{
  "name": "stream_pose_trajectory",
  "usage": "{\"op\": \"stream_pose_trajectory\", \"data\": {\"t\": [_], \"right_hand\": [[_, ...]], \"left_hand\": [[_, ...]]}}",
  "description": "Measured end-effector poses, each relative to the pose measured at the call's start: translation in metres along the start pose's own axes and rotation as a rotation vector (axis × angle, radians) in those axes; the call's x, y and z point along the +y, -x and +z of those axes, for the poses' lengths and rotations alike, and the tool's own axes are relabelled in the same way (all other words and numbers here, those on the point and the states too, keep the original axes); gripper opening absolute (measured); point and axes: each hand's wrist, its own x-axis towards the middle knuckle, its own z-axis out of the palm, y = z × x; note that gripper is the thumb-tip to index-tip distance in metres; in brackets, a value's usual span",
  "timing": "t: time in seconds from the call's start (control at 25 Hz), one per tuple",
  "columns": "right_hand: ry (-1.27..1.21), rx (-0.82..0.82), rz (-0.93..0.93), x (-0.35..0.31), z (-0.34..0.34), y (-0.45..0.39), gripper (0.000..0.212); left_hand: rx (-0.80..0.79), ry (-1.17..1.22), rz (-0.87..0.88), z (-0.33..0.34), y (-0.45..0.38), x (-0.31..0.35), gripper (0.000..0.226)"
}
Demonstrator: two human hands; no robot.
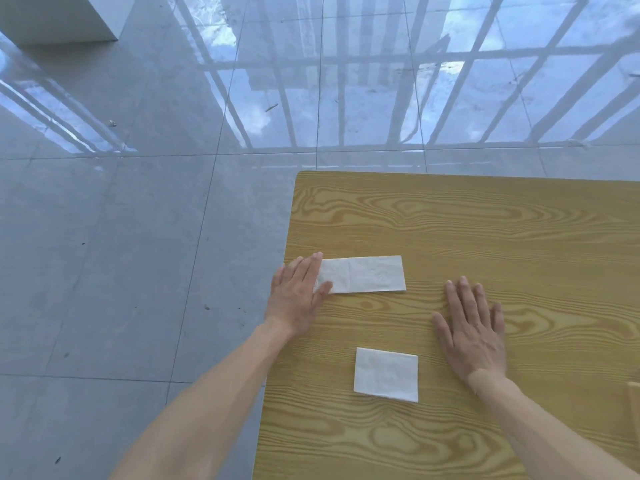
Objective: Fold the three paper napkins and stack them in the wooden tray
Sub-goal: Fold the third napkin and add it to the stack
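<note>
Nearest, at 6 o'clock on the table (485, 237): a small folded napkin (386, 374), lying flat, touched by neither hand. Just past it at 3 o'clock, the right hand (472, 336), flat on bare wood, fingers straight and spread, holding nothing. Farther out, toward 11 o'clock: a long napkin (367, 274), folded once, long axis running 9 to 3 o'clock, a crease across its middle. Pinned at its 9 o'clock end by the left hand (298, 292), fingers straight and pressing down, nothing gripped. Left hand plainly nearer; free end lying toward 3 o'clock, well apart from the right fingertips. Likely next: free end brought over along that axis. At far 4 o'clock, a sliver of the wooden tray (634, 398); third napkin not in view.
</note>
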Motion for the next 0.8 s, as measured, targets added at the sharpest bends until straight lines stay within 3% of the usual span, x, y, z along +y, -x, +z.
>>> {"op": "stream_pose_trajectory", "data": {"t": [0.12,0.28,0.52,0.68,0.8], "right_hand": [[-0.029,0.002,0.104,0.013,0.011,0.042,0.064],[-0.036,0.022,0.150,0.015,0.015,0.045,0.064],[-0.051,0.039,0.141,0.016,0.019,0.043,0.065],[-0.064,0.049,0.141,0.017,0.021,0.043,0.066],[-0.070,0.053,0.139,0.017,0.022,0.043,0.066]], "left_hand": [[0.035,-0.043,-0.083,-0.020,-0.017,-0.001,0.058],[-0.107,-0.099,-0.163,-0.039,-0.035,0.005,0.057],[-0.310,-0.101,-0.259,-0.054,-0.052,0.015,0.028],[-0.363,0.267,-0.314,-0.066,-0.053,0.009,0.016],[-0.337,0.452,-0.331,-0.083,-0.052,0.014,0.023]]}}
